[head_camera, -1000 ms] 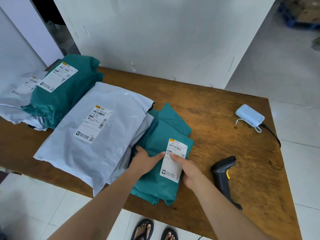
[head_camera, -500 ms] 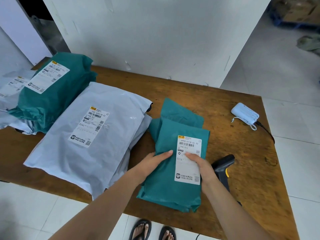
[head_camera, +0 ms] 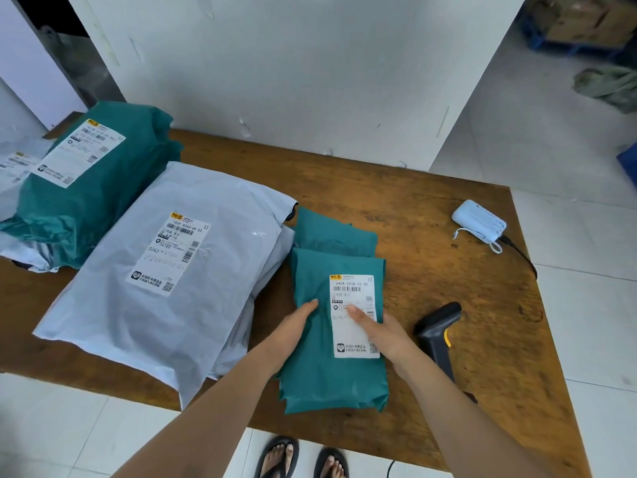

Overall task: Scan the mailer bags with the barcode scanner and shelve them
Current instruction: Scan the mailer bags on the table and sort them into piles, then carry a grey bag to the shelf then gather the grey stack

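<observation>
A small teal mailer bag (head_camera: 320, 377) with a white barcode label (head_camera: 351, 294) lies flat near the front edge of the wooden table (head_camera: 431, 208). My left hand (head_camera: 293, 326) presses its left side, fingers together. My right hand (head_camera: 382, 329) lies flat across the label's lower half. A second teal mailer (head_camera: 334, 232) peeks out behind it. The black barcode scanner (head_camera: 439, 334) with a yellow trigger lies on the table just right of my right hand, untouched. A large grey mailer (head_camera: 206, 270) with a label sits to the left.
A bulky teal mailer (head_camera: 113, 188) sits on more grey bags (head_camera: 13, 167) at the far left. A pale blue power bank (head_camera: 479, 220) with a cable lies at the table's right. A white wall panel (head_camera: 310, 81) stands behind. My sandalled feet (head_camera: 300, 460) show below the table's edge.
The small teal mailer was pulled out from beside the grey bag, turned upright and moved right. Both hands now press on it and its label faces up.
</observation>
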Available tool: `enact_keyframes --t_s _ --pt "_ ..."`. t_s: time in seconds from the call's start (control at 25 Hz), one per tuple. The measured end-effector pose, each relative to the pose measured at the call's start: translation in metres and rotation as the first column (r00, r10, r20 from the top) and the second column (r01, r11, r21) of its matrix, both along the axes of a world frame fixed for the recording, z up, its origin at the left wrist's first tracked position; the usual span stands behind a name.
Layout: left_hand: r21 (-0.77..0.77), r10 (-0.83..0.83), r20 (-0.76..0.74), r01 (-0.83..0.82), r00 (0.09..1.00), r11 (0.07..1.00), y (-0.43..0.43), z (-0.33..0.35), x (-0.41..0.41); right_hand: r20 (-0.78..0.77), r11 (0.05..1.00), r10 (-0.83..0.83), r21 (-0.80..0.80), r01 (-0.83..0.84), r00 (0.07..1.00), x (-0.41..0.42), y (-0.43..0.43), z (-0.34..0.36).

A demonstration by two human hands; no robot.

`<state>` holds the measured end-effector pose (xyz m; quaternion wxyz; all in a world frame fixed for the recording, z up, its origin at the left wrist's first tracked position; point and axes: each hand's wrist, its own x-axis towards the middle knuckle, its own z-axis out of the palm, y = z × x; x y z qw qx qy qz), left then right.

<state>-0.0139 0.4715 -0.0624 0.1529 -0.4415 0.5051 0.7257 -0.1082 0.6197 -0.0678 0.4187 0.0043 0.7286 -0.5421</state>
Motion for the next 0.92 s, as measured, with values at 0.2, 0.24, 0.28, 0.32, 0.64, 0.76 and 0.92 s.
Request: enact_keyframes --t_s 0.2,0.24,0.28,0.32,0.64,0.76,0.92 --pt "-0.499 -0.293 0.240 0.376 0.926 0.781 -0.005 -0.009 0.015 -0.226 0.965 0.154 0.244 -0.097 0.962 -0.011 -0.002 0.007" --pt "-0.575 -0.284 0.217 0.358 0.934 0.735 -0.004 0.003 0.019 -0.332 0.959 0.137 0.279 -0.042 0.933 -0.016 -0.002 0.010" --pt "-0.677 -0.261 0.186 0.316 0.947 0.664 -0.003 0.015 0.023 -0.468 0.952 0.125 0.305 0.027 0.875 -0.017 -0.004 0.019" --pt "-0.781 -0.233 0.148 0.258 0.961 0.569 -0.007 0.024 0.026 -0.597 0.949 0.104 0.300 0.101 0.795 -0.015 -0.009 0.032" --pt "-0.980 0.003 0.147 0.146 0.989 0.132 -0.179 0.057 0.076 -0.389 0.955 0.269 -0.009 -0.296 0.881 0.061 -0.136 0.076" --pt "-0.891 -0.022 0.383 0.375 0.924 0.254 -0.237 0.037 0.107 0.020 0.983 0.116 -0.148 -0.111 0.993 0.093 -0.159 0.042" --pt "-0.712 -0.099 0.296 0.289 0.950 0.640 -0.291 0.028 0.123 0.315 0.966 -0.131 -0.173 0.193 0.940 0.102 -0.196 0.021"
